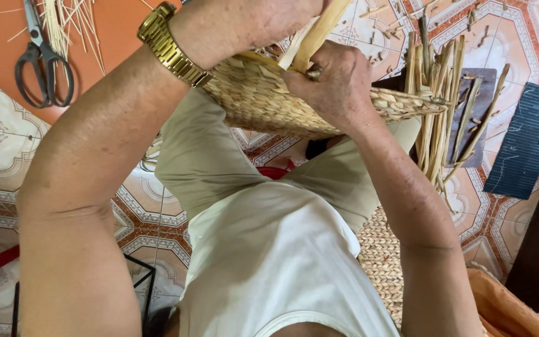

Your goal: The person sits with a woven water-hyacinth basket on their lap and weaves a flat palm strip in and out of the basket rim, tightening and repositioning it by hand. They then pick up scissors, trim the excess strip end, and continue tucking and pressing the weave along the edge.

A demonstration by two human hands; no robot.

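Patterned tile floor: scissors, dark mat

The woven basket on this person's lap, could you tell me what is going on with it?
A seated person is working a half-woven basket resting on the knees. The right hand pinches a pale flat strand at the basket's rim, while the left hand, wearing a gold watch, steadies the basket from the other side. Loose strands stick out at the unfinished edge. Scissors lie on the tiled floor.

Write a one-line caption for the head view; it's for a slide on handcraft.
Seated over a patterned tile floor, right hand pinches a pale fibre strip at a woven basket, left hand steadying it.
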